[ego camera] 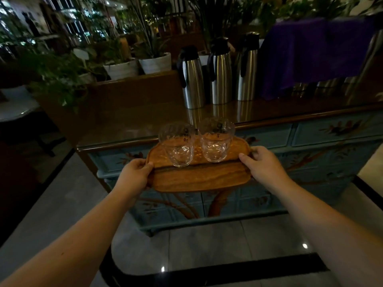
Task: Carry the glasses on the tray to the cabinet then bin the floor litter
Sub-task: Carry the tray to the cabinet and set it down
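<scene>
The person stood just in front of the painted blue cabinet, arms stretched out, carrying a wooden tray level in the air. The left hand clasped the tray's left end, thumb over the rim, and the right hand clasped its right end the same way. Two clear glasses stood upright on the far half of the tray, beyond a groove running across it: the left glass and the right glass, side by side and nearly touching. The tray's far edge hung about level with the front edge of the cabinet's glossy wooden counter, not yet resting on it.

The glasses looked the likeliest thing to suffer. With both loaded toward the far side, any dip of the far edge as the tray went forward could slide them off, or knock them together. The tray might also catch the counter's front edge if brought in too low. Three steel flasks stood toward the back edge, leaving room in front. No floor litter showed on the tiles in view.
</scene>
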